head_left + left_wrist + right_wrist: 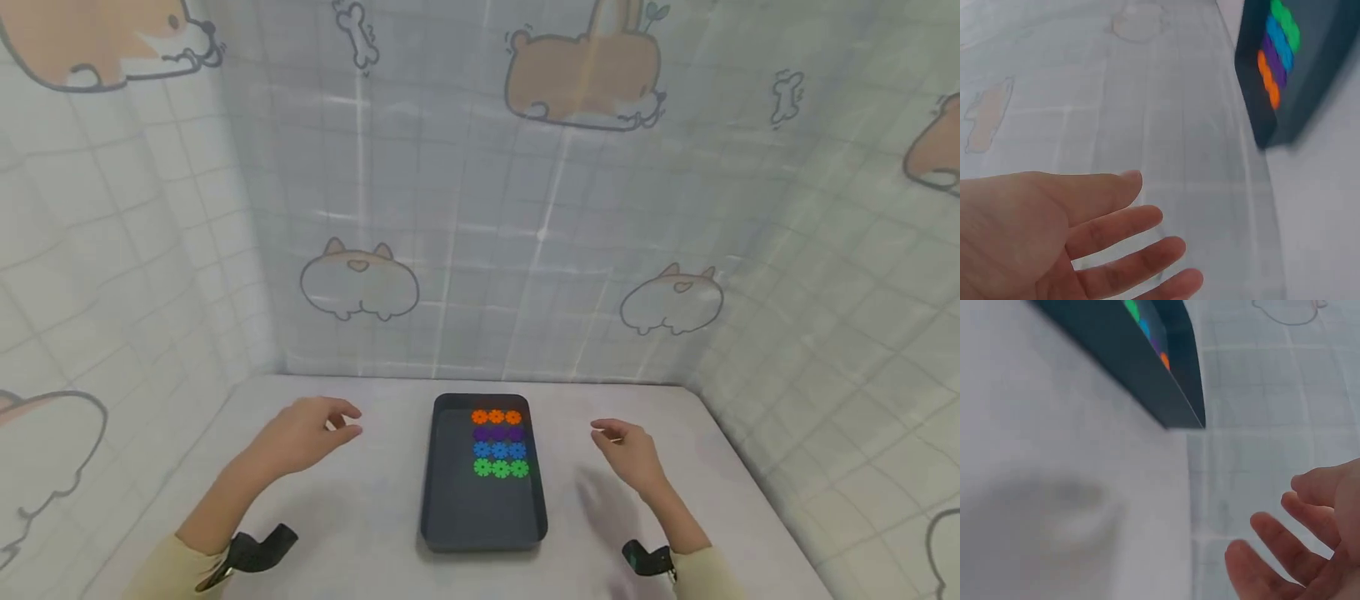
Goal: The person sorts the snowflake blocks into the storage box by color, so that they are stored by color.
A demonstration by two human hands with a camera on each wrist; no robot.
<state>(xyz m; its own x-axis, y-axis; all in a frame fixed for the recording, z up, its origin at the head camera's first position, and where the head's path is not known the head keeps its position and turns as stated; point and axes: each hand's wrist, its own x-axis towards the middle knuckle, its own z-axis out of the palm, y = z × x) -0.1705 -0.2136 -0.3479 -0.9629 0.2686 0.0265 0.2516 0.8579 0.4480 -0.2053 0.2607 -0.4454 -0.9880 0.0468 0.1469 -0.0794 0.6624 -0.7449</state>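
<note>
A dark grey rectangular tray (457,521) sits in the middle of the white table. Inside it, toward the right side, flower-shaped plastic pieces lie in rows of three: orange (496,417) at the back, then purple (498,434), blue (499,450) and green (501,469) nearest me. My left hand (303,433) hovers to the left of the tray, fingers loosely bent and holding nothing. On the other side, my right hand (628,454) is held above the table, also without anything in it. Neither hand touches the tray. Both wrist views show relaxed, spread fingers.
The white table (375,517) extends around the tray on all sides. Pale curtains (480,208) with a grid and cartoon dog print hang behind the table and along its left and right. A black wrist camera (262,550) is strapped on the left wrist, another (647,558) on the right.
</note>
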